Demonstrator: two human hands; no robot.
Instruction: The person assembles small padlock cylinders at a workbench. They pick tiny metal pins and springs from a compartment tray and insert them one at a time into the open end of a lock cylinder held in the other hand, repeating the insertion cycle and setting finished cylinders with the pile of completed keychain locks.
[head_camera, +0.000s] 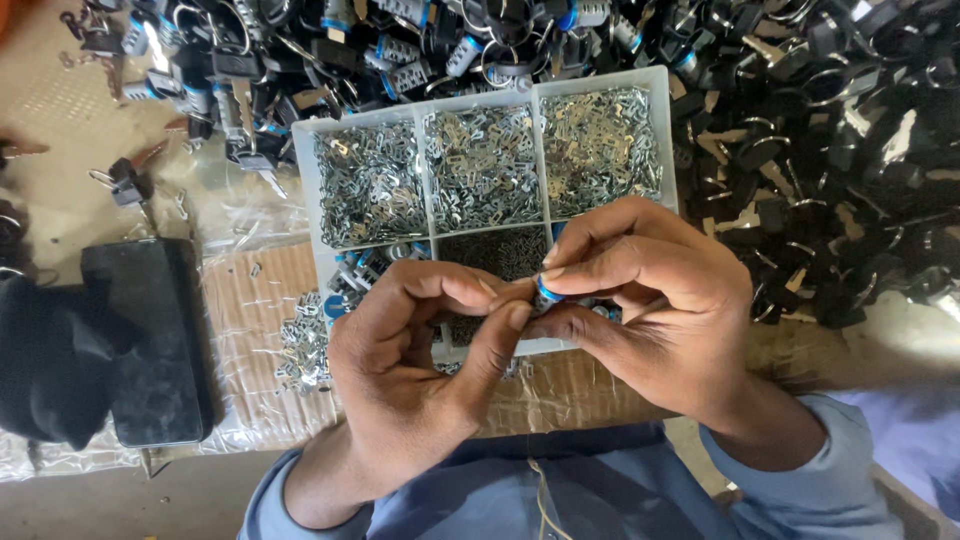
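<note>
workshop bench | sorting tray (430, 108) of small metal parts | heap of black keys (830, 150)

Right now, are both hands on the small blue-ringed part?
Touching. Head view: left hand and right hand fingertips pinch the blue-ringed part from both sides over the compartment tray; no gap shows.

The small blue-ringed part (548, 290) is mostly hidden between the fingertips of the left hand (420, 350) and right hand (640, 300), so its shape cannot be told. Both hands cover the lower compartments of the white divided tray (310, 180). At twelve and three o'clock, the heap of black keys and lock parts (820, 150) runs off the edge. At nine o'clock, a dark cloth (45, 360) is cut off.
</note>
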